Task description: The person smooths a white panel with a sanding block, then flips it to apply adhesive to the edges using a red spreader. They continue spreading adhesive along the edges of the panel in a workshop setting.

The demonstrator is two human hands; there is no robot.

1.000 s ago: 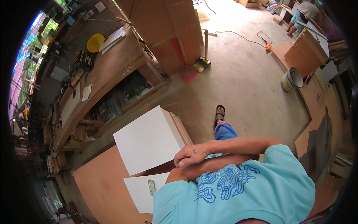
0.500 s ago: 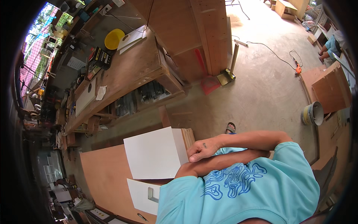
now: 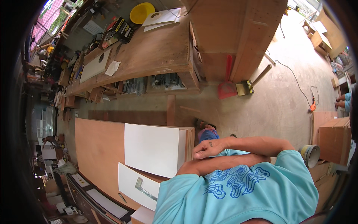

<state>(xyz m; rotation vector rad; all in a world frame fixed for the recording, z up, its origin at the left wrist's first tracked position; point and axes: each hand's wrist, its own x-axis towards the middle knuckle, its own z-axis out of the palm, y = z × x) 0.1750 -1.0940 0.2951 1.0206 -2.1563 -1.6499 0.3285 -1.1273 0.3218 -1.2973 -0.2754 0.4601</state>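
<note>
My arms are folded across my light blue shirt. My right hand lies on my left arm near the elbow, its fingers curled together over it. My left hand is hidden under my right upper arm. Just left of the right hand stands a white-topped box or stack with layered wooden edges, on a large brown wooden panel. In front of it lies a white board carrying a clear, L-shaped strip. A small dark tool is beside that board.
A wooden workbench with a yellow bowl stands at the back left. A red dustpan lies by a tall cabinet. At right are an orange power tool with a cord, a bucket and another person's legs.
The view has turned, so bench and dustpan sit farther right. My blue-clad leg and foot now show beyond the right hand. My arms remain folded.
</note>
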